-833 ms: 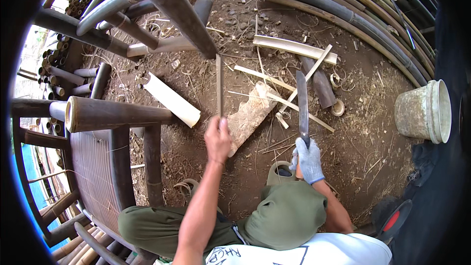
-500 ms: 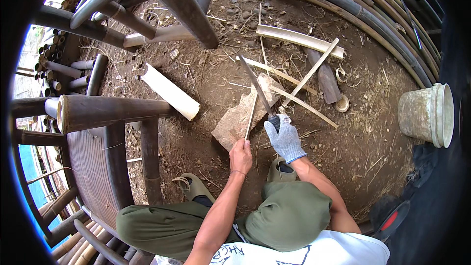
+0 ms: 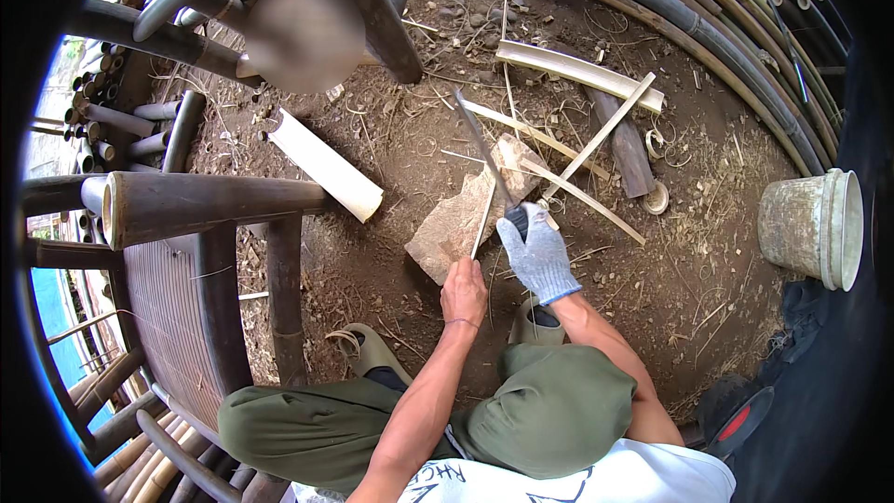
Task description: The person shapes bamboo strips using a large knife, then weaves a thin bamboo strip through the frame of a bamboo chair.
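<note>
- Fingers of the bare left hand [image 3: 464, 291] pinch the lower end of a thin bamboo strip [image 3: 482, 222] stood on a flat stone [image 3: 456, 224]; they sit close under the blade, so a slip could cut them.
- The gloved right hand [image 3: 537, 256] is closed round the handle of a long knife [image 3: 484, 154]; a glancing cut could run the blade off the strip.
- The strip is slender and may snap or split crooked.
- Loose bamboo slats [image 3: 596, 135] lie just beyond the stone and could snag the knife tip.

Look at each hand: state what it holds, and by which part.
The gloved right hand grips a long dark-bladed knife by its handle. The bare left hand pinches a thin pale bamboo strip at its lower end, over a flat stone.
</note>
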Available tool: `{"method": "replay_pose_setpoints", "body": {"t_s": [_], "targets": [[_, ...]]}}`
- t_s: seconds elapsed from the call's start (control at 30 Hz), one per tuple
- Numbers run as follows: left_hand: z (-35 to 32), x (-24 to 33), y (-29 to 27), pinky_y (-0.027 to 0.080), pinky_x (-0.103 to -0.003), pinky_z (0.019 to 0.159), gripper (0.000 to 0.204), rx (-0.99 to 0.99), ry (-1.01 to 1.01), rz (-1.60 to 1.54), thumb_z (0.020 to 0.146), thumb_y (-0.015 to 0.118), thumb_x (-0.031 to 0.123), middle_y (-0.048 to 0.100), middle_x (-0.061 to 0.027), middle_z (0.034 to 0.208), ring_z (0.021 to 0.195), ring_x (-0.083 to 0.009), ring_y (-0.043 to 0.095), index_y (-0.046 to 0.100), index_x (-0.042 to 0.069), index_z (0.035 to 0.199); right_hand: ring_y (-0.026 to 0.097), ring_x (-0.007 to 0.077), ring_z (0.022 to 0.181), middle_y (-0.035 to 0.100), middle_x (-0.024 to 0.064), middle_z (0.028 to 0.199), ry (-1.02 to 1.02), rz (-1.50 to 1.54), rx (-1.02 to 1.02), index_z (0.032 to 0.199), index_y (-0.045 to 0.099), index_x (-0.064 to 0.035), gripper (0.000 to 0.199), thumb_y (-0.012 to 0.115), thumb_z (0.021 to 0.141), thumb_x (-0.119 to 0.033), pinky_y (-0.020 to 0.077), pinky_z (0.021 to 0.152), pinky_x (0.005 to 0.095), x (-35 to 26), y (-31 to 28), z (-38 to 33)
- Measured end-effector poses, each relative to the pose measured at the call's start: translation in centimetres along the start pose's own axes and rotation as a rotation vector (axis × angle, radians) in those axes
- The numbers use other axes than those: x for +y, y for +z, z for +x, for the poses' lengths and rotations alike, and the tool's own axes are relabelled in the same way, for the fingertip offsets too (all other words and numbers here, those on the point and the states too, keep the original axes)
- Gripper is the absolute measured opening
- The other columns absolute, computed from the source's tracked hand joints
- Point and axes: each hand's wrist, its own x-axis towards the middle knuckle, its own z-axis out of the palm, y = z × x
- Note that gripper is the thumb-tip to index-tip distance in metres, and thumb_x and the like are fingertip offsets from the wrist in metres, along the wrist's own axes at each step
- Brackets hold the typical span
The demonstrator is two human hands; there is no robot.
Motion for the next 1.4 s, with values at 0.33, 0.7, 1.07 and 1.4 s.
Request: {"method": "replay_pose_setpoints", "body": {"t_s": [0.33, 0.7, 1.07, 1.4], "targets": [[-0.2, 0.9, -2.1, 0.051, -0.056, 0.073, 0.018, -0.016, 0.055, 0.029, 0.102, 0.053, 0.023, 0.063, -0.0225, 0.096, 0.088, -0.048, 0.063, 0.058, 0.005, 0.099, 0.067, 0.0509, 0.085, 0.068, 0.0324, 0.086, 0.03, -0.326, -0.146, 0.108, 0.057, 0.0013, 0.053, 0.058, 0.095, -0.05, 0.0551, 0.076, 0.0559, 4.1, 1.0, 0.0], [0.6, 2.9, -4.1, 0.052, -0.058, 0.076, 0.026, -0.134, 0.025, 0.103, 0.104, 0.048, 0.026, 0.065, -0.0278, 0.1, 0.09, -0.0495, 0.064, 0.057, 0.002, 0.104, 0.068, 0.0474, 0.088, 0.07, 0.0269, 0.092, 0.058, -0.346, -0.136, 0.111, 0.057, -0.0001, 0.051, 0.059, 0.096, -0.049, 0.0543, 0.075, 0.0529, 0.3, -1.9, 0.8], [0.2, 3.9, -2.6, 0.051, -0.055, 0.081, 0.019, -0.004, 0.03, -0.036, 0.1, 0.056, 0.02, 0.062, -0.0239, 0.096, 0.093, -0.0474, 0.063, 0.06, 0.002, 0.104, 0.066, 0.0495, 0.098, 0.068, 0.033, 0.097, 0.026, -0.352, -0.253, 0.111, 0.059, 0.0018, 0.055, 0.056, 0.095, -0.051, 0.0541, 0.085, 0.0539, 3.7, -2.1, 0.3], [1.2, 24.0, -45.7, 0.052, -0.035, 0.068, 0.026, 0.035, 0.557, -0.81, 0.084, 0.053, 0.0, 0.063, -0.0144, 0.085, 0.082, -0.0197, 0.065, 0.059, -0.003, 0.11, 0.052, 0.0132, 0.048, 0.052, 0.0012, 0.068, 0.392, 0.298, -0.185, 0.104, 0.055, -0.0077, 0.03, 0.064, 0.098, -0.035, 0.0421, 0.04, 0.031, -4.4, 0.5, -12.8]]}}
